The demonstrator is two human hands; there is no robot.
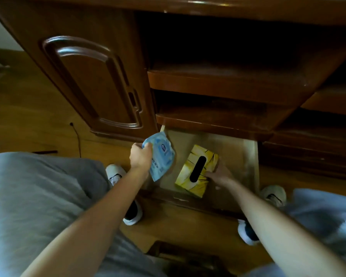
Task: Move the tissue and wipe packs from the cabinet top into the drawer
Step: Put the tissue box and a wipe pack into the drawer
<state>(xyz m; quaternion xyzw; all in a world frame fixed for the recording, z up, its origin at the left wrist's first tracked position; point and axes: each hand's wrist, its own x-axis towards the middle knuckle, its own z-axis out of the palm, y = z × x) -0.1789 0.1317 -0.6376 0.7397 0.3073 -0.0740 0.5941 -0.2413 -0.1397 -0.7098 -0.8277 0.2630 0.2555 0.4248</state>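
The bottom drawer [236, 156] of the brown wooden cabinet is pulled out, showing a pale wood floor. A yellow tissue box [196, 168] with a dark oval slot lies inside it, slightly tilted. My right hand [221, 174] holds the box by its right side. My left hand [141, 156] grips a light blue wipe pack [162, 154] and holds it over the drawer's left edge.
Two open shelves [218, 80] sit above the drawer, and a carved cabinet door [92, 82] is to the left. My white shoes [116, 174] stand on the wooden floor on both sides of the drawer. A thin dark cable [77, 136] lies on the floor at left.
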